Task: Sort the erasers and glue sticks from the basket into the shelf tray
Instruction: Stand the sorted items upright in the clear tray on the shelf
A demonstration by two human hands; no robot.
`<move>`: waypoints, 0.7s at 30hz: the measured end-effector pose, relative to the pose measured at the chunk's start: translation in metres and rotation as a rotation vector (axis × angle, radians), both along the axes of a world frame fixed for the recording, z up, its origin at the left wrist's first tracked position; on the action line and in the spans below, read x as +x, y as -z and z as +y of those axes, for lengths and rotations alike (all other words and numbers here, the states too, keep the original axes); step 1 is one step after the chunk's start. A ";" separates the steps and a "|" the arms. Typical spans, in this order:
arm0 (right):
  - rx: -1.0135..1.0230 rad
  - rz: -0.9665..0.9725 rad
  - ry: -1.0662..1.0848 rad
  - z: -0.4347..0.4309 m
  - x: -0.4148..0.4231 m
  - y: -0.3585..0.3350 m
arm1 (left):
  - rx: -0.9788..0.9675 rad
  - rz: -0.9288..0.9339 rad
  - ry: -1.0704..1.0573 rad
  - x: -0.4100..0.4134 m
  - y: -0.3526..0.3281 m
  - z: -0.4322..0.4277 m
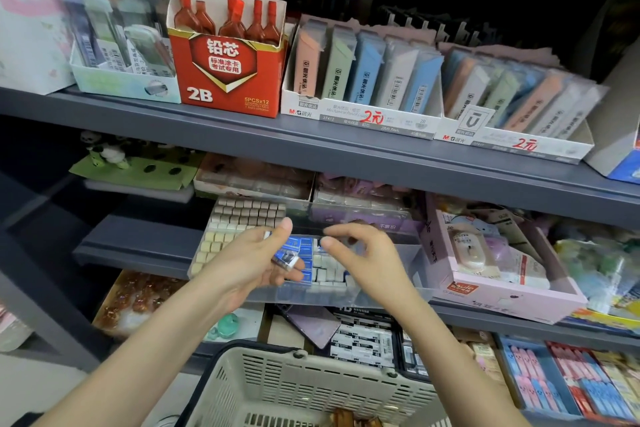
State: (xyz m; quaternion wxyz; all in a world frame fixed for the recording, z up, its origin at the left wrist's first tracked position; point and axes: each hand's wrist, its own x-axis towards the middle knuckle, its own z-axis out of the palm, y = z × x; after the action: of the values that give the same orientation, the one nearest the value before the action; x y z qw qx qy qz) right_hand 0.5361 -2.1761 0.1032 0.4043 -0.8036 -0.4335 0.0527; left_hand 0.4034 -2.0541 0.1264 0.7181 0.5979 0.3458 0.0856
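Note:
A clear plastic shelf tray (398,282) sits on the middle shelf, holding rows of blue-and-white erasers (323,267) and beige erasers (239,218). My left hand (252,260) hovers over the tray's left half and holds several blue-and-white erasers (285,258) in its curled fingers. To the right, my right hand (363,253) hangs over the tray with thumb and fingers curved and nothing visible between them. A beige slatted basket (294,388) stands below at the frame's bottom; brownish items (349,419) show inside it.
A pink box (502,295) of stationery stands right of the tray. The shelf above carries a red 2B lead box (228,73) and lead-case cartons (363,111). Its grey edge (311,152) overhangs the tray. Lower shelves hold more packs.

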 end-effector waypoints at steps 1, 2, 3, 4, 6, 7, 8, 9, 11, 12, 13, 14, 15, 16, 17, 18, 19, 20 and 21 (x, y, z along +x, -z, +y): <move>0.016 0.073 -0.064 0.000 -0.007 -0.005 | 0.009 0.003 0.023 0.001 0.000 -0.001; 0.010 0.083 -0.107 0.000 -0.014 -0.007 | 0.008 0.000 0.044 0.002 0.001 -0.003; 0.006 0.067 -0.130 0.001 -0.021 -0.007 | 0.000 -0.008 0.061 0.003 0.001 -0.005; 0.013 0.049 -0.128 0.002 -0.025 -0.005 | -0.012 -0.017 0.074 0.003 0.000 -0.006; 0.061 0.063 -0.100 0.002 -0.028 -0.005 | -0.039 -0.040 0.086 0.004 -0.001 -0.009; 0.097 0.086 -0.082 0.000 -0.025 -0.006 | -0.056 -0.047 0.078 0.004 -0.002 -0.009; 0.125 0.107 -0.063 -0.005 -0.021 -0.006 | -0.079 -0.050 0.064 0.004 -0.003 -0.008; 0.127 0.115 -0.035 -0.011 -0.015 -0.007 | -0.103 -0.052 0.038 0.003 -0.004 -0.007; 0.022 0.040 0.062 -0.022 0.000 -0.003 | -0.136 -0.061 -0.024 0.001 -0.003 -0.002; -0.070 -0.036 0.118 -0.027 0.006 0.000 | -0.133 -0.062 -0.046 0.000 -0.002 0.002; -0.161 -0.114 0.155 -0.029 0.010 0.003 | -0.112 -0.058 -0.055 -0.001 -0.001 0.005; -0.242 -0.179 0.167 -0.028 0.012 0.005 | -0.085 -0.057 -0.056 -0.001 0.000 0.008; -0.300 -0.225 0.163 -0.026 0.012 0.007 | -0.043 -0.040 -0.046 -0.002 0.001 0.009; -0.332 -0.248 0.159 -0.023 0.012 0.008 | 0.005 -0.022 -0.040 -0.003 0.001 0.009; -0.344 -0.260 0.164 -0.019 0.011 0.009 | 0.064 -0.003 -0.038 -0.003 0.001 0.008; -0.349 -0.272 0.177 -0.016 0.012 0.009 | 0.128 0.008 -0.044 -0.003 0.001 0.008; -0.354 -0.282 0.196 -0.012 0.012 0.009 | 0.195 0.006 -0.049 -0.003 0.001 0.007; -0.359 -0.297 0.217 -0.010 0.012 0.009 | 0.265 0.004 -0.050 -0.004 0.001 0.007; -0.368 -0.311 0.235 -0.008 0.013 0.010 | 0.333 0.007 -0.036 -0.005 0.000 0.007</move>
State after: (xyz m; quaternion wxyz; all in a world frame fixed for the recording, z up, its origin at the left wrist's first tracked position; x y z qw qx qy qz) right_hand 0.5490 -2.1842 0.0929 0.1834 -0.9069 -0.3772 -0.0410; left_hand 0.3985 -2.0467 0.1260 0.6063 0.7025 0.3400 0.1527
